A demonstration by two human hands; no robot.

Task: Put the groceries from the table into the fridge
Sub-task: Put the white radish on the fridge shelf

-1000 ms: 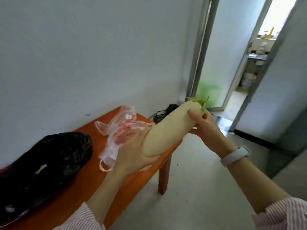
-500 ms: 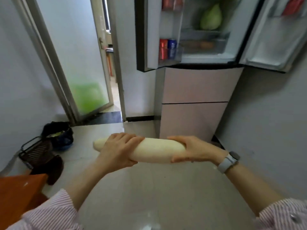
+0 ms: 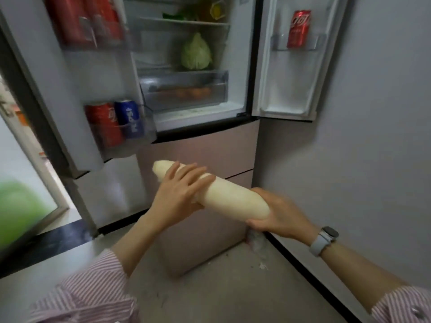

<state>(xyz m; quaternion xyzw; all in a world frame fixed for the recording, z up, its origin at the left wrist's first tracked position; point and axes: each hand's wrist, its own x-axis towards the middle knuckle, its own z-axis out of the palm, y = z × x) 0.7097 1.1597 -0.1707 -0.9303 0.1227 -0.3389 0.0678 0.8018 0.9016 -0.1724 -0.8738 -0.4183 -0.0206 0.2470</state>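
Closer to the open fridge now, one daikon gripped by left hand and right hand.

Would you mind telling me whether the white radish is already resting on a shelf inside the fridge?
No, the white radish is held in both hands in front of the open fridge.

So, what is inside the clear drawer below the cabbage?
Through the front of the clear drawer some orange, rounded things show, low down. The frosted plastic blurs them, so what they are cannot be told. The cabbage sits on the shelf above.
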